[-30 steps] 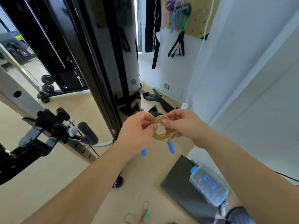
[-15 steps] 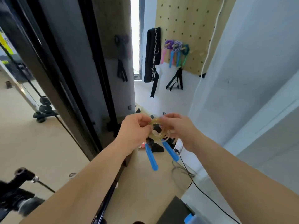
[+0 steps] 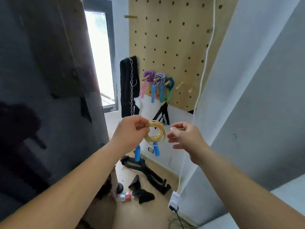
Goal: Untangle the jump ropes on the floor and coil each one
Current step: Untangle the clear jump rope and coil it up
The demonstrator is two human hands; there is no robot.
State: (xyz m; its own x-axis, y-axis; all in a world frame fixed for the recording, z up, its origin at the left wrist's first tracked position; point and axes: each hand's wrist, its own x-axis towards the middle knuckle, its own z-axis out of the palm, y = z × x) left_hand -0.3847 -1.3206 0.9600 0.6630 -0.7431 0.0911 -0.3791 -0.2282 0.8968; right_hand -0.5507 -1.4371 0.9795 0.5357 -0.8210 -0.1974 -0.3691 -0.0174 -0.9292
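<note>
Head | left hand (image 3: 130, 133) pinches coiled yellow rope (image 3: 156, 139), blue handles (image 3: 156, 150) hanging down | right hand (image 3: 184, 139) loose, apart

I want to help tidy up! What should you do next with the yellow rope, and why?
Probably lift the yellow rope toward the empty peg on the pegboard. It is already coiled, the left hand pinches it, the right hand is off it, and three coiled ropes hang on pegs beside.

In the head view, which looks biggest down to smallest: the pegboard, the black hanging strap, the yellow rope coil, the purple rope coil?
pegboard
black hanging strap
yellow rope coil
purple rope coil
Yellow is nearer the camera, so the last two are unsure.
</note>
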